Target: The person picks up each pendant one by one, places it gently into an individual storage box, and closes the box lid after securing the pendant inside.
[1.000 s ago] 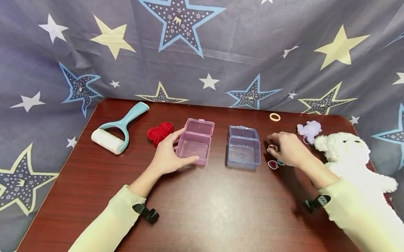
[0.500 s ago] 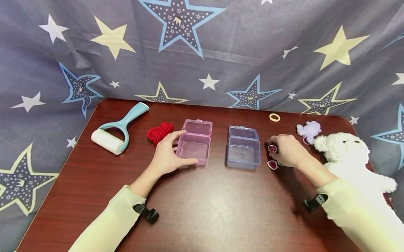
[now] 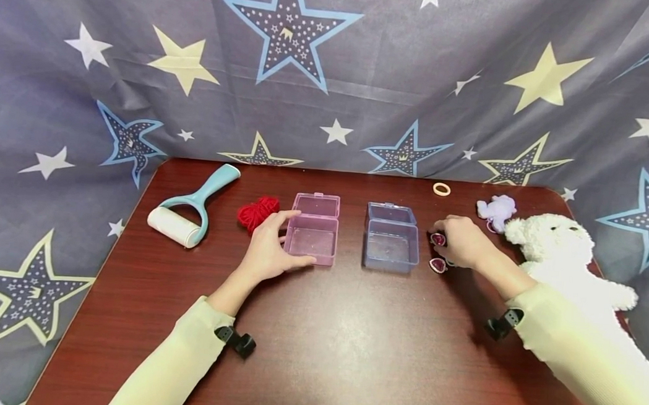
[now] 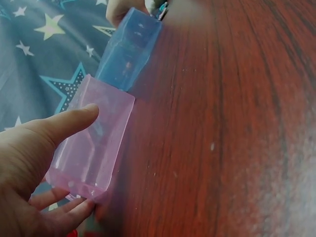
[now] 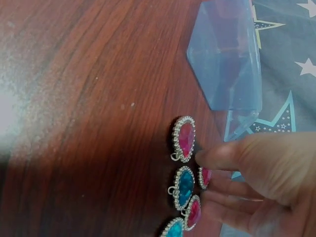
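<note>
An open pink plastic box (image 3: 312, 239) stands left of centre, its hinged lid tipped back. My left hand (image 3: 270, 249) grips it, thumb (image 4: 81, 118) along the front wall and fingers around the left end. To its right is an open blue plastic box (image 3: 392, 247). Beyond that, my right hand (image 3: 463, 242) reaches down over several gem pendants. A red pendant (image 3: 438, 239) lies between its thumb and index finger, which stand apart in the right wrist view. Nearest that view's camera lie another red pendant (image 5: 184, 139) and a blue pendant (image 5: 184, 187), both with beaded silver rims.
At the left lie a lint roller (image 3: 190, 210) with a blue handle and a red yarn ball (image 3: 258, 214). A pale ring (image 3: 441, 189), a lilac plush toy (image 3: 497, 211) and a white teddy bear (image 3: 563, 254) are at the right. A star-patterned cloth (image 3: 364, 106) hangs behind the table.
The pink box has straightened slightly under my left hand. My right hand has shifted a little, and the red pendant by its thumb shows more fully.
</note>
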Demonstrator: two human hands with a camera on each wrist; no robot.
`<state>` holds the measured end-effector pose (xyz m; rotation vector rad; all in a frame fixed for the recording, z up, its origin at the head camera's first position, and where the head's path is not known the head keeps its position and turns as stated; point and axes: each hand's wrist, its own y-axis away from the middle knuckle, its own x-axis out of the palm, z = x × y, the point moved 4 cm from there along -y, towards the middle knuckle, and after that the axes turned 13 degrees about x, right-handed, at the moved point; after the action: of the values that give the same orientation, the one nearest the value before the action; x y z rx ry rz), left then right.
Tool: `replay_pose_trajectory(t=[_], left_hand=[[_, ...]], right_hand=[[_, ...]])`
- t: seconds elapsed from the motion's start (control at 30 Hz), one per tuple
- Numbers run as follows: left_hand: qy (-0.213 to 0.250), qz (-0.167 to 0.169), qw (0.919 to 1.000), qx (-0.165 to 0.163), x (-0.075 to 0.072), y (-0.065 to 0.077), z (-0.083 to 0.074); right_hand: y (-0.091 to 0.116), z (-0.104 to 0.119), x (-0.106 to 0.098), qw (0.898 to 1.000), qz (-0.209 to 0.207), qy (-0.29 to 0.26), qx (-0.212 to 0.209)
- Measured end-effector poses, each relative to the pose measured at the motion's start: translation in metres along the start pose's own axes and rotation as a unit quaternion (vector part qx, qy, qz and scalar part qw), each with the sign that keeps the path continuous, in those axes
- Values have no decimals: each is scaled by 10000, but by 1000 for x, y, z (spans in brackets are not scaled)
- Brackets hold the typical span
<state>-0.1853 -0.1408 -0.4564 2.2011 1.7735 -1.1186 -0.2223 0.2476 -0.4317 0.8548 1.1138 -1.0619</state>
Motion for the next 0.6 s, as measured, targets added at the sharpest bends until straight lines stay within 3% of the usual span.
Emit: replay_pose_trajectory(t=[0.3,0.6], left_hand=[[8,89,10000,29,0,-2,3],[-63,135,9999,-73,-1,0,10]], right_hand=[[-3,-1,-4,9997,147,127,132],[-14,5,-23,9992,-140,255,-279]])
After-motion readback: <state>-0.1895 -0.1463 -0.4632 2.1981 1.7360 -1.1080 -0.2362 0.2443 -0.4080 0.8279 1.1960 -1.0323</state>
